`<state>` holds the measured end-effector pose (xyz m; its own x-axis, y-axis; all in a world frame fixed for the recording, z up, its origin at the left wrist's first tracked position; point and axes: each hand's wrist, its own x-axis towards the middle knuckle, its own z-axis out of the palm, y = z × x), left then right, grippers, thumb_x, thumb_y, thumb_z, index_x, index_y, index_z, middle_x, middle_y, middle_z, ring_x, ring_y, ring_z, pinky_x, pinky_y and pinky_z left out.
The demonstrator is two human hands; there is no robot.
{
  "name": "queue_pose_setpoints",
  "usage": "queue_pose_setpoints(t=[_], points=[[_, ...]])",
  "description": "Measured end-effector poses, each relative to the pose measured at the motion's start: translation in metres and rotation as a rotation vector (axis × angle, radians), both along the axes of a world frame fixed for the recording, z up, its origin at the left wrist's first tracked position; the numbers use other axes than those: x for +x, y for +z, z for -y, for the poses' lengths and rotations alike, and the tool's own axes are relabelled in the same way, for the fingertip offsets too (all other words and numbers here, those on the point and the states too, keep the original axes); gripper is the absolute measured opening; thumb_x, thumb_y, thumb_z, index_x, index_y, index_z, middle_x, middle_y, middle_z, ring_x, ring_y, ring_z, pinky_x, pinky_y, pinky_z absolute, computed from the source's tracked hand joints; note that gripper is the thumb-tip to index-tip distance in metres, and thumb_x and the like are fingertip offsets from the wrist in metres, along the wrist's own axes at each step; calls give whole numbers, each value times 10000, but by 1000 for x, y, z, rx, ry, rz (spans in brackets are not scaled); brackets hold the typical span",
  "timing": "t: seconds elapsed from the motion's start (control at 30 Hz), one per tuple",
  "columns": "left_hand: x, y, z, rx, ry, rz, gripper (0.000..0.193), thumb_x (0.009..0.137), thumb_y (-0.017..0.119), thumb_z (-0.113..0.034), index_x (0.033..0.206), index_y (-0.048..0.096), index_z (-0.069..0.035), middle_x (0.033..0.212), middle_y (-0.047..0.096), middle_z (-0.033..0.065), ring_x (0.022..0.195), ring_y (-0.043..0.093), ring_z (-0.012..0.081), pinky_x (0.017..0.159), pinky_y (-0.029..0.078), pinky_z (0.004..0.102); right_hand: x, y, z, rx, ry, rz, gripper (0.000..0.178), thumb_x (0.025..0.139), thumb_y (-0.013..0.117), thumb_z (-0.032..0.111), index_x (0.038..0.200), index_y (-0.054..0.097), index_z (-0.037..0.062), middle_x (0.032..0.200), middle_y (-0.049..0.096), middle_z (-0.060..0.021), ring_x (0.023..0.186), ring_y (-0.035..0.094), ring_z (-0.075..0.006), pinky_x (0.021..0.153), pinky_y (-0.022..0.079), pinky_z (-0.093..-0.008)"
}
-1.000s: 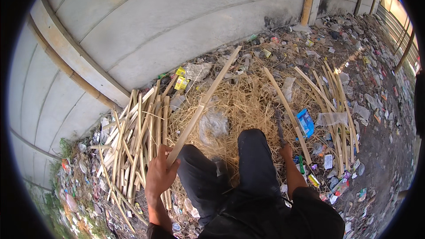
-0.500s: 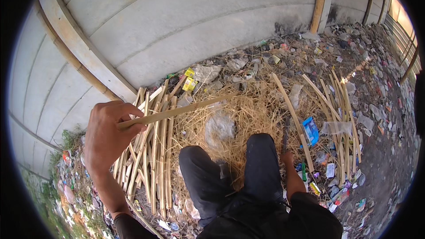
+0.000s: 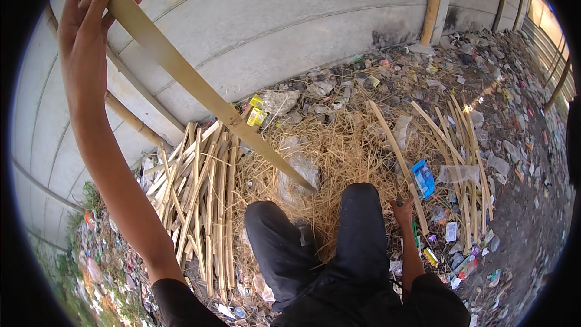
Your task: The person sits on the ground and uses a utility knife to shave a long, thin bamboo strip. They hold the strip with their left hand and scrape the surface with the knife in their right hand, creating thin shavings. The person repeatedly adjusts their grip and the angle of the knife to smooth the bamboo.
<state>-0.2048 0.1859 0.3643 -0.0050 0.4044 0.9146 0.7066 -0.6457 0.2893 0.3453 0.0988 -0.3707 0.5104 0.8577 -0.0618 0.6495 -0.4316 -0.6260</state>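
Observation:
High at the upper left, my left hand (image 3: pixel 91 30) grips one end of a long flat bamboo strip (image 3: pixel 193 85), with the thumb on its face and the fingers behind. The strip slants down to the right, its narrow lower end over a clear plastic bag (image 3: pixel 299 172) on the straw. Beside my right knee, my right hand (image 3: pixel 402 213) is closed on a dark knife (image 3: pixel 399 201), of which only a small dark part shows between the fingers. The blade cannot be made out. A lone bamboo strip (image 3: pixel 399 163) lies just beyond this hand.
A heap of bamboo strips (image 3: pixel 209 206) lies at my left; a smaller pile (image 3: pixel 469 169) is at the right. Dry straw (image 3: pixel 339 145) spreads before my knees. A blue packet (image 3: pixel 423 178) and scattered litter surround it. A grey panel wall (image 3: pixel 290 30) stands behind.
My left hand has swung up and away to the upper left, tilting the bamboo strip steeply. My right hand has shifted slightly forward, and the knife's blade, visible before, no longer shows.

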Motion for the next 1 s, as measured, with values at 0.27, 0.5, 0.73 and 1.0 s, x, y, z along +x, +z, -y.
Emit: queue_pose_setpoints(t=[0.27, 0.5, 0.73, 1.0], points=[[60, -30, -23, -193, -254, -158, 368, 1119, 635, -238, 1455, 560, -108, 799, 576, -43, 678, 578, 57, 627, 557, 245, 68, 156, 22, 358, 158, -1610, 778, 1119, 451, 651, 1689, 358, 129, 734, 594, -21, 550, 426, -180, 537, 391, -362], [66, -31, -31, -116, -207, -111, 344, 1120, 624, -214, 1444, 573, -111, 794, 540, -60, 667, 522, 57, 585, 458, 241, 19, 223, 5, 173, 93, -79, 757, 1110, 488, 589, 1630, 427, 43, 1066, 751, -263, 760, 711, -358, 747, 511, -522], [39, -15, -21, 60, -122, -175, 369, 1121, 623, -279, 1458, 591, -132, 788, 508, -68, 661, 501, 60, 607, 454, 229, 3, 246, 6, 262, 32, -453, 723, 1117, 479, 613, 1656, 429, 134, 864, 588, -70, 595, 515, -133, 577, 452, -345], [38, -11, -28, -26, -14, -164, 425, 1132, 593, -363, 1510, 565, -170, 810, 516, -57, 696, 514, 65, 637, 480, 243, 66, 143, -33, -127, 170, -58, 708, 1020, 681, 532, 1574, 506, 126, 978, 745, -138, 791, 727, -197, 638, 543, -373]])
